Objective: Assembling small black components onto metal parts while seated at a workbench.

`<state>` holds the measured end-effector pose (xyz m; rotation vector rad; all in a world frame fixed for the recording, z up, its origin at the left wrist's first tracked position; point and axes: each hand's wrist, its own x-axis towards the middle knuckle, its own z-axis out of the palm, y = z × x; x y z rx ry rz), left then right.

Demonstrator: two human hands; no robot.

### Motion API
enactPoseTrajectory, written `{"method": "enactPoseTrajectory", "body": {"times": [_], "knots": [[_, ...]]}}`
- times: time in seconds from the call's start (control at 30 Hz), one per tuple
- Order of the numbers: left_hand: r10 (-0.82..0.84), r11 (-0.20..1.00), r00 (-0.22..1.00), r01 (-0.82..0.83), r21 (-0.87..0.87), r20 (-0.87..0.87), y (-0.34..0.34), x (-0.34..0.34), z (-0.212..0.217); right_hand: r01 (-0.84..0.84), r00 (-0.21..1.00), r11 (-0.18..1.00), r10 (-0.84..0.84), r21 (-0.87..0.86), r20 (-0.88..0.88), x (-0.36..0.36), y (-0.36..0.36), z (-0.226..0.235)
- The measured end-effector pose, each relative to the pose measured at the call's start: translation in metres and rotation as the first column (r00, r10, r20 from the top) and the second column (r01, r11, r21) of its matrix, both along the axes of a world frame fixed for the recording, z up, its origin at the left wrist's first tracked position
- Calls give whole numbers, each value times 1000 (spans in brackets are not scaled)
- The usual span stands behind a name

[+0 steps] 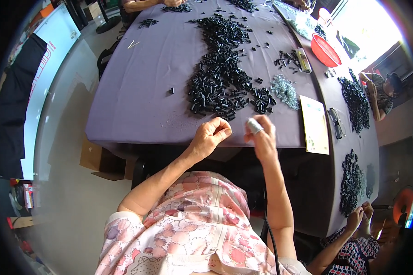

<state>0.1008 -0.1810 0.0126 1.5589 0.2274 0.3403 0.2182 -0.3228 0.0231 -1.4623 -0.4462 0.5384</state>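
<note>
At the table's near edge my left hand [212, 136] is closed in a pinch, thumb against forefinger. A tiny bit of something pale shows at its fingertips, too small to name. Just to its right my right hand [263, 138] is raised, partly blurred, its fingers curled in. A whitish wrap [254, 125] covers one of its digits. Whatever the right fingers hold, if anything, is hidden. Beyond both hands spreads a long heap of small black cylindrical pieces [215, 87]. Right of the heap lies a small pile of clear, greyish bits [284, 90].
A purple-grey cloth covers the table [142, 101]. On the right are a yellowish booklet [314, 124], eyeglasses [337, 123], a red basket [326, 50] and more black heaps [351, 183]. Other people's hands [360, 216] work around the tables. A cardboard box [101, 160] stands below left.
</note>
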Motion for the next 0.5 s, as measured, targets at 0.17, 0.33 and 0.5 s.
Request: {"method": "enactPoseTrajectory", "body": {"times": [0.17,0.33,0.5], "knots": [[1,993,996,10,-122,95,1,1,-1,426,814,866,-241,-262,528,71,-26,5],[8,982,998,3,-188,56,1,7,-2,566,684,800,-320,-200,655,129,-54,-20],[48,956,999,-44,-290,7,7,2,-3,-1,793,995,59,-96,606,22,1,15]]}}
